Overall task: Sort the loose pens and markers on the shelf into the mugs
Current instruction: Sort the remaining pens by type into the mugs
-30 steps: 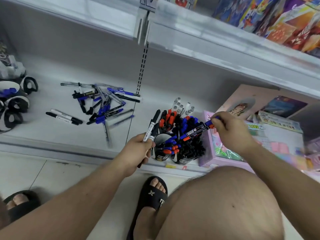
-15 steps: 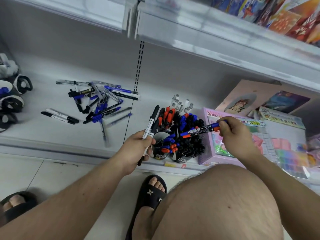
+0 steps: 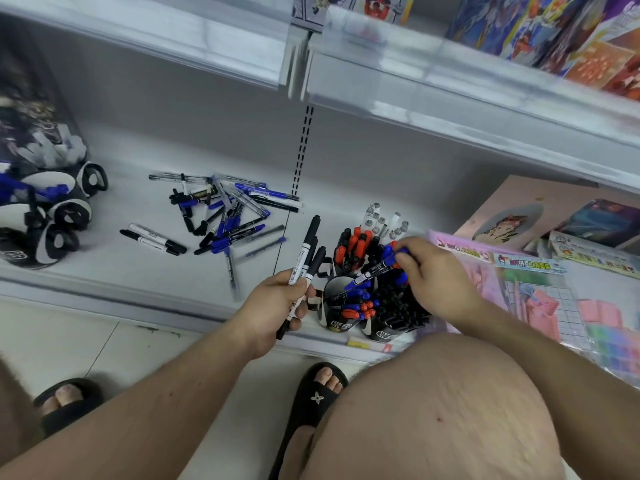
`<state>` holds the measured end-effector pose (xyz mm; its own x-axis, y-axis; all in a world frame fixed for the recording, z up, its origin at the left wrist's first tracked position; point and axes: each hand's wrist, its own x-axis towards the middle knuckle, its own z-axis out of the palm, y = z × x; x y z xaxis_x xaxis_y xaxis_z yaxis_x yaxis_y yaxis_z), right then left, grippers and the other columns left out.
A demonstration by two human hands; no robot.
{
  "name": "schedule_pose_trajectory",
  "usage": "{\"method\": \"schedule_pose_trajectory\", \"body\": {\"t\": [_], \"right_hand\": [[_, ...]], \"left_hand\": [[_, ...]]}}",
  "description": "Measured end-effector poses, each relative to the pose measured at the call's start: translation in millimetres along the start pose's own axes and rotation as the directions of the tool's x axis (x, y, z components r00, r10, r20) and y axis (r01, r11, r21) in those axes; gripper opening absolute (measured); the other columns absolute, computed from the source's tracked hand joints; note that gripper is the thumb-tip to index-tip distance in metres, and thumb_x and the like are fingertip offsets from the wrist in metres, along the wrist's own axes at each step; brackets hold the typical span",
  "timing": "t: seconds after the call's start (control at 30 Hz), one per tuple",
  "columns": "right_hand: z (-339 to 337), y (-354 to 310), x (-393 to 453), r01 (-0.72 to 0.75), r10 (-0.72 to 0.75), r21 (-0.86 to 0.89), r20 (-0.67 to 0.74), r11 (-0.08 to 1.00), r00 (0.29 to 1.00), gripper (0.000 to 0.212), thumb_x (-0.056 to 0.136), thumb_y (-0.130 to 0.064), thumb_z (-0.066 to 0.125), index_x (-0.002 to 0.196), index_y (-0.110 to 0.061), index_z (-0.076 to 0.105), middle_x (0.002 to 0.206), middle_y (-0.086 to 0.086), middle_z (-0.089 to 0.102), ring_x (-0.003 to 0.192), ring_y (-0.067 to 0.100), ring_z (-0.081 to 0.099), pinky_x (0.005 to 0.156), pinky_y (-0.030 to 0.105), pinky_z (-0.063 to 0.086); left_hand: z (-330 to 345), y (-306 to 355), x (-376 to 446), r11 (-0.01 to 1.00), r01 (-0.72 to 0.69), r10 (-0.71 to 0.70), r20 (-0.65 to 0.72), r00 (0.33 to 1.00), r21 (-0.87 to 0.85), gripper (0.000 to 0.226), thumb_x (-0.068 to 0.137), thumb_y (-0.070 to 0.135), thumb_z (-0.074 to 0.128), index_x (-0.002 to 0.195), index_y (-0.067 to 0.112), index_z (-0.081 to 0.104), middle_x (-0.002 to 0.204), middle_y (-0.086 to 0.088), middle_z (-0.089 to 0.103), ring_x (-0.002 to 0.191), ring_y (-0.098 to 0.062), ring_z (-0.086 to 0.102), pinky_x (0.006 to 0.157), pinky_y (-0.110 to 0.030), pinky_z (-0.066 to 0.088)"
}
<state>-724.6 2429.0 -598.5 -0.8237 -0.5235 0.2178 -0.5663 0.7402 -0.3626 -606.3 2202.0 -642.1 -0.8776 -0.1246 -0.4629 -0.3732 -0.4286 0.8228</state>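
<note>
Blue marker (image 3: 375, 270) now dips lower toward the front mug (image 3: 341, 306), right hand (image 3: 436, 275) pinching it, while left hand (image 3: 277, 303) still clutches black markers (image 3: 304, 258) awaiting sorting.

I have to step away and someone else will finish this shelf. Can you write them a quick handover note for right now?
Left hand: grips a few black-capped markers, held beside the mugs.
Right hand: pinches a blue-capped marker, its tip angled down into the front left mug.
Done: the cluster of mugs at the shelf's front edge already holds many red, blue, black and grey pens.
Left: drop the blue marker, place the black ones, then clear the loose pile and the two black markers lying further left on the shelf.
</note>
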Motion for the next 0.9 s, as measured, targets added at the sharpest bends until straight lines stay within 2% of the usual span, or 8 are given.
{"method": "schedule_pose_trajectory", "body": {"t": [0.13, 0.3, 0.47, 0.57, 0.67, 0.77, 0.83, 0.9], "right_hand": [[40, 10, 14, 0.142, -0.124, -0.135, 0.132, 0.981, 0.983, 0.019, 0.1, -0.021, 0.052, 0.108, -0.01, 0.064, 0.093, 0.008, 0.067, 0.083, 0.029, 0.063, 0.071, 0.033, 0.048], [62, 19, 28, 0.216, -0.192, -0.157, 0.154, 0.964, 0.969, 0.019, 0.1, -0.022, 0.053, 0.108, -0.012, 0.066, 0.092, 0.005, 0.069, 0.085, 0.027, 0.062, 0.075, 0.035, 0.051], [83, 21, 29, 0.352, -0.299, -0.238, 0.232, 0.905, 0.925, 0.01, 0.095, -0.022, 0.063, 0.092, -0.015, 0.069, 0.075, 0.0, 0.067, 0.073, 0.023, 0.057, 0.071, 0.036, 0.051], [99, 25, 24, 0.346, -0.27, -0.277, 0.279, 0.896, 0.922, 0.01, 0.093, -0.026, 0.062, 0.092, -0.019, 0.07, 0.072, -0.002, 0.068, 0.077, 0.026, 0.061, 0.077, 0.038, 0.048], [111, 22, 14, 0.252, -0.187, -0.264, 0.248, 0.931, 0.951, 0.024, 0.093, -0.025, 0.059, 0.111, -0.016, 0.071, 0.089, 0.005, 0.073, 0.099, 0.032, 0.066, 0.093, 0.044, 0.044], [110, 14, 12, 0.15, -0.051, -0.287, 0.325, 0.946, 0.944, 0.04, 0.101, -0.031, 0.048, 0.139, -0.022, 0.054, 0.129, 0.0, 0.066, 0.138, 0.02, 0.043, 0.117, 0.042, 0.019], [103, 11, 14, 0.166, -0.033, -0.323, 0.38, 0.932, 0.924, 0.045, 0.104, -0.036, 0.041, 0.148, -0.026, 0.042, 0.142, -0.005, 0.055, 0.145, 0.015, 0.03, 0.119, 0.04, 0.008], [89, 4, 18, 0.2, -0.018, -0.346, 0.464, 0.917, 0.886, 0.049, 0.104, -0.04, 0.035, 0.151, -0.025, 0.036, 0.148, -0.006, 0.048, 0.146, 0.014, 0.027, 0.12, 0.041, 0.007]], "left_hand": [[-13, 6, -2, 1.0, -0.014, 0.014, -0.006, 1.0, -0.015, 0.019, 0.1, 0.009, 0.05, 0.086, 0.009, 0.063, 0.083, -0.003, 0.065, 0.054, -0.014, 0.045, 0.046, -0.024, 0.033], [-31, 9, -2, 1.0, -0.024, 0.024, -0.038, 0.999, 0.008, 0.017, 0.1, 0.01, 0.05, 0.089, 0.008, 0.063, 0.077, 0.001, 0.065, 0.054, -0.014, 0.045, 0.046, -0.024, 0.034], [-38, 5, -3, 1.0, -0.012, 0.012, -0.061, 0.998, 0.014, 0.015, 0.1, 0.009, 0.05, 0.09, 0.009, 0.061, 0.077, 0.001, 0.066, 0.051, -0.012, 0.045, 0.045, -0.023, 0.033], [-38, 6, -4, 1.0, -0.011, 0.011, -0.054, 0.999, -0.001, 0.017, 0.1, 0.01, 0.05, 0.088, 0.01, 0.062, 0.08, 0.0, 0.067, 0.051, -0.013, 0.046, 0.046, -0.024, 0.033], [-37, 9, -4, 1.0, -0.012, 0.012, -0.03, 0.999, -0.005, 0.016, 0.1, 0.01, 0.05, 0.09, 0.007, 0.063, 0.076, 0.002, 0.066, 0.052, -0.012, 0.046, 0.045, -0.022, 0.035], [-35, 9, -4, 1.0, -0.006, 0.006, -0.004, 1.0, -0.024, 0.014, 0.1, 0.01, 0.05, 0.098, 0.003, 0.061, 0.069, 0.003, 0.065, 0.051, -0.013, 0.046, 0.043, -0.022, 0.035], [-32, 10, -6, 0.999, 0.003, -0.002, 0.013, 1.0, -0.042, 0.014, 0.099, 0.01, 0.05, 0.098, 0.003, 0.061, 0.07, 0.002, 0.066, 0.051, -0.013, 0.046, 0.043, -0.022, 0.035], [-30, 12, -7, 0.997, 0.013, -0.011, 0.034, 0.999, -0.076, 0.014, 0.099, 0.009, 0.05, 0.096, 0.005, 0.063, 0.079, -0.002, 0.069, 0.051, -0.013, 0.046, 0.043, -0.022, 0.034]]}}
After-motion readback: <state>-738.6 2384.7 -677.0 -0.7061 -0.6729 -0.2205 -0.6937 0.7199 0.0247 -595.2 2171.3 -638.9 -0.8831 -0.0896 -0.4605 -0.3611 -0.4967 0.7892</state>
